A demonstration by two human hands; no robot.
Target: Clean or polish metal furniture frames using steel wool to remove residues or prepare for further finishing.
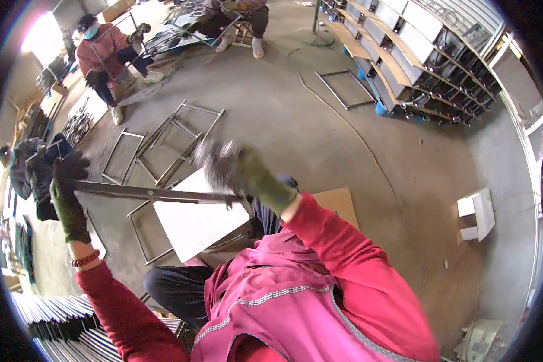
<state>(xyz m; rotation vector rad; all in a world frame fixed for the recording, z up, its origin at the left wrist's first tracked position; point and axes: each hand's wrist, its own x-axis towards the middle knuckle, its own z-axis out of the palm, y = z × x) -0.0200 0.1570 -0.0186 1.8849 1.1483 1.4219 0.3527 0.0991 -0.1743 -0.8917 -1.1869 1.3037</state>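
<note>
A long dark metal bar runs across in front of me, roughly level. My left hand, in a green and black work glove, is closed round its left end. Over the bar's right end is my right hand, gloved the same way and smeared by motion; whether its fingers grip anything is unclear. Below the bar lies a white board, close to my knees. A metal frame stands on the floor partly behind that board.
Several metal frames lie on the floor ahead. Stacked tubes are at lower left. A cardboard piece and white box lie to the right. A loaded rack stands far right. Co-workers sit far left.
</note>
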